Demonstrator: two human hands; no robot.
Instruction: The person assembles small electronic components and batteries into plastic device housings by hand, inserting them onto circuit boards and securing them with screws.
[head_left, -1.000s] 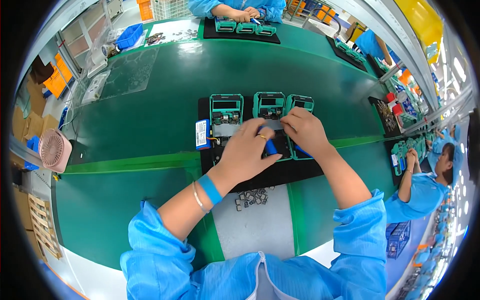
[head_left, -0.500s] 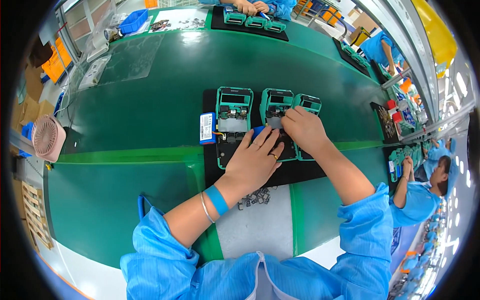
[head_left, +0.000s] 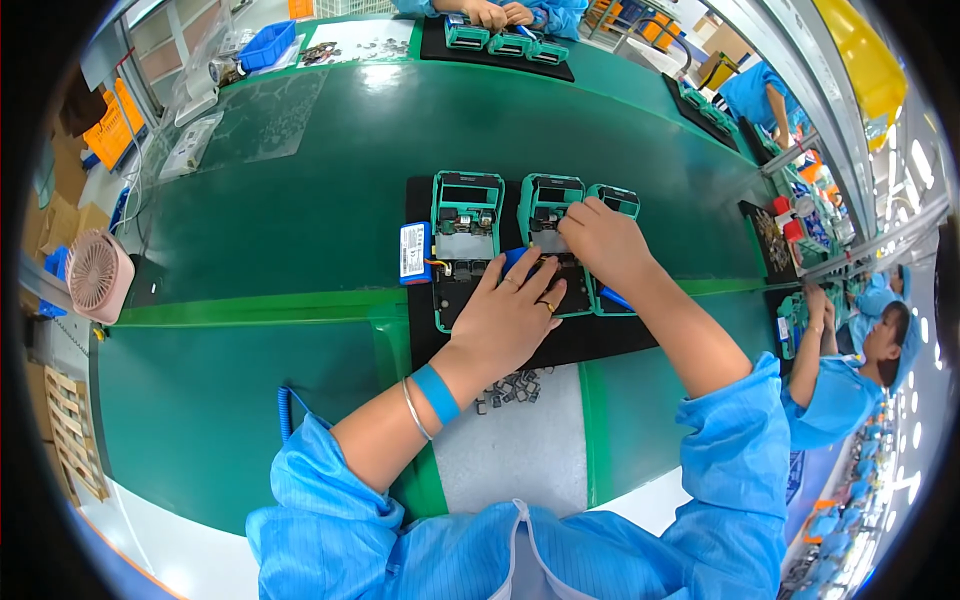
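Note:
Three teal device housings with exposed insides lie in a row on a black mat (head_left: 590, 345). My left hand (head_left: 503, 318) rests with fingers spread over the lower part of the middle housing (head_left: 552, 187); a bit of a blue part (head_left: 515, 257) shows by its fingers. My right hand (head_left: 606, 245) is closed, fingertips together at the middle housing's inner parts; what they hold is hidden. It partly covers the right housing (head_left: 617, 196), where another blue part (head_left: 617, 299) shows. Beside the left housing (head_left: 468, 182) lies a blue battery pack (head_left: 413, 253) wired to it.
Small dark metal pieces (head_left: 512, 391) lie on a grey sheet (head_left: 510, 455) in front of the mat. A pink fan (head_left: 97, 278) stands at the left edge. Across the green table (head_left: 350, 200), a co-worker's hands (head_left: 500, 14) handle similar housings; other people work at right.
My right hand has shifted slightly left and away from me, uncovering the blue part at the right housing. My left hand stays almost still. The co-worker at right has raised their hands slightly.

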